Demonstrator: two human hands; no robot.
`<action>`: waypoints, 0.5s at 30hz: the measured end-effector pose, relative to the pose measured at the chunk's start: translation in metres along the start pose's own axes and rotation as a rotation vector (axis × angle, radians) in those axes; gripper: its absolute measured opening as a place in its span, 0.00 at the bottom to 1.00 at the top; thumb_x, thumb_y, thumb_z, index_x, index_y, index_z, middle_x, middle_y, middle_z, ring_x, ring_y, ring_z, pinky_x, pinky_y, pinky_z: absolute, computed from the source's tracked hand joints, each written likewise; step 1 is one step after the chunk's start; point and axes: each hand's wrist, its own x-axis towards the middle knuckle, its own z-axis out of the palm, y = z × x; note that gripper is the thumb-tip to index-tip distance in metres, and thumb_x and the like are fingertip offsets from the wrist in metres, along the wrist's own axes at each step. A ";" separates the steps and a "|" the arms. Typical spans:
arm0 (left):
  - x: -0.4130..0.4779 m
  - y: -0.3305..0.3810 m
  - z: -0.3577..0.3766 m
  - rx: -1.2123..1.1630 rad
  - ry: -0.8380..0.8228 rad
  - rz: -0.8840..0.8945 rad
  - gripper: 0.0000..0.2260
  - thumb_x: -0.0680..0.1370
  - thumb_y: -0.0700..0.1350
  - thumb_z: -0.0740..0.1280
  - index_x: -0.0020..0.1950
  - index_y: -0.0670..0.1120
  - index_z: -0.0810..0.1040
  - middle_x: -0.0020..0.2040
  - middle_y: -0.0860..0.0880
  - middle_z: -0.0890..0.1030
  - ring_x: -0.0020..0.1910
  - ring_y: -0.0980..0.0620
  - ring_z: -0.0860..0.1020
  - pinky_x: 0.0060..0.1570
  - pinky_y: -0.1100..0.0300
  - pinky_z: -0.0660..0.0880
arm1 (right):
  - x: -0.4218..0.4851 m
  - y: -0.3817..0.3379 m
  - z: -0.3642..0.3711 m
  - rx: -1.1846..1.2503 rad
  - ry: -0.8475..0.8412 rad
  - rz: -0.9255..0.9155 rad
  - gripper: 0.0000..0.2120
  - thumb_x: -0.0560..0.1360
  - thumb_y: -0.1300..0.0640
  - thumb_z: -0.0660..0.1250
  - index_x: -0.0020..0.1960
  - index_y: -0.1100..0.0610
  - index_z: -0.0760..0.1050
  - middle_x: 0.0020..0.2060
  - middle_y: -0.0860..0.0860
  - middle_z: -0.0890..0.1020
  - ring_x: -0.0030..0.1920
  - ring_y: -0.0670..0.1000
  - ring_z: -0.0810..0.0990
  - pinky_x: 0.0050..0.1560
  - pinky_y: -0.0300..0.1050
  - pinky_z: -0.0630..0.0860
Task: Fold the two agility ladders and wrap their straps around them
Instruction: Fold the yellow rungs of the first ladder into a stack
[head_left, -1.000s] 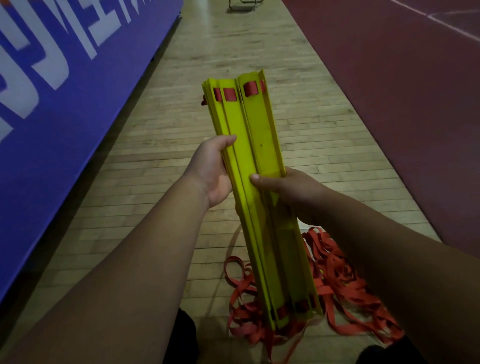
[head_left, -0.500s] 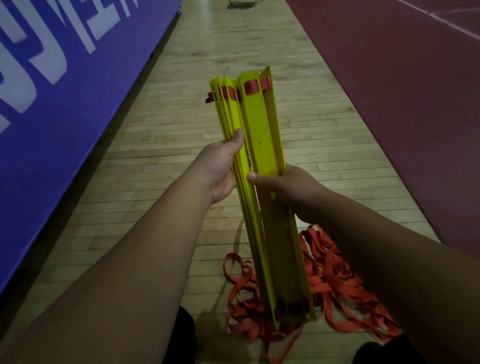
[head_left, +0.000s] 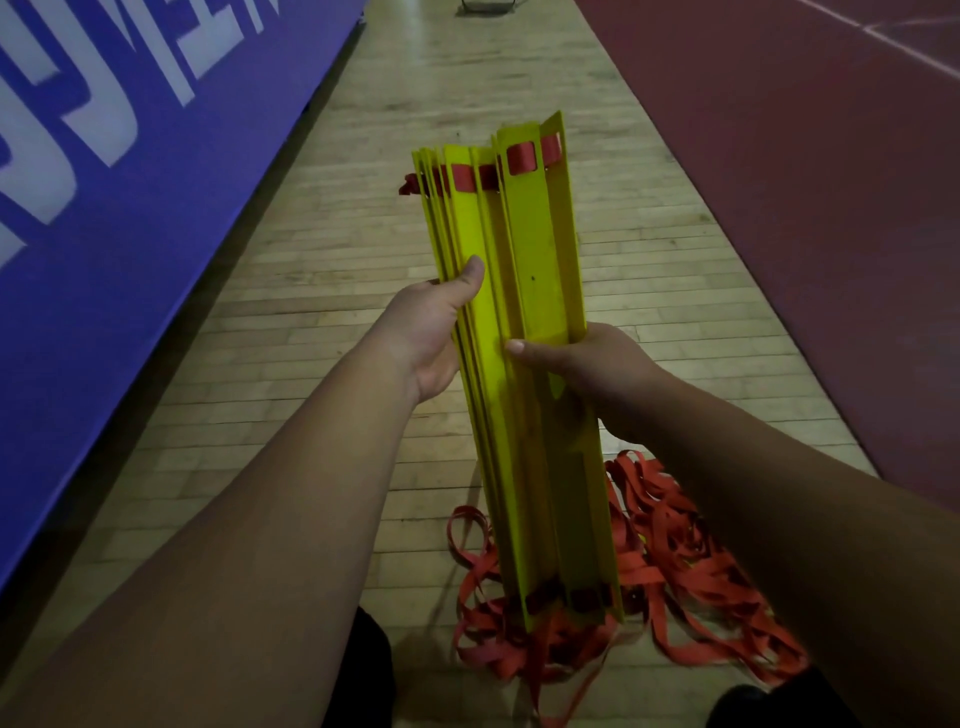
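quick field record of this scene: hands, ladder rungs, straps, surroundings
yellow rungs: stacked in a bundle, fanned apart at the far end
left hand: grips the bundle's left side, thumb on top
right hand: grips its right side, thumb across the front
red straps: loose tangle on wooden floor under the bundle's near end, not wrapped
surroundings: blue wall left, red court right

Head-worn view, forward and downward.
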 end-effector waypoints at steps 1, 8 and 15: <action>0.004 -0.002 -0.005 0.001 0.000 -0.013 0.54 0.61 0.70 0.87 0.81 0.50 0.74 0.82 0.48 0.74 0.85 0.39 0.64 0.78 0.24 0.60 | -0.001 -0.001 0.000 -0.001 -0.002 0.005 0.16 0.77 0.50 0.80 0.61 0.56 0.85 0.49 0.53 0.91 0.49 0.56 0.91 0.56 0.59 0.86; 0.002 0.001 -0.007 0.016 0.062 0.002 0.53 0.59 0.68 0.88 0.79 0.50 0.76 0.79 0.45 0.77 0.81 0.39 0.71 0.74 0.25 0.68 | 0.006 0.001 -0.005 -0.024 0.079 0.045 0.12 0.76 0.51 0.79 0.56 0.56 0.86 0.48 0.58 0.89 0.48 0.63 0.89 0.48 0.63 0.86; -0.005 0.002 -0.004 0.131 0.205 0.070 0.53 0.53 0.71 0.86 0.74 0.50 0.80 0.73 0.45 0.83 0.74 0.37 0.79 0.71 0.26 0.72 | 0.005 -0.001 -0.008 0.017 0.074 0.079 0.15 0.74 0.53 0.79 0.58 0.58 0.85 0.49 0.60 0.89 0.42 0.64 0.89 0.43 0.59 0.85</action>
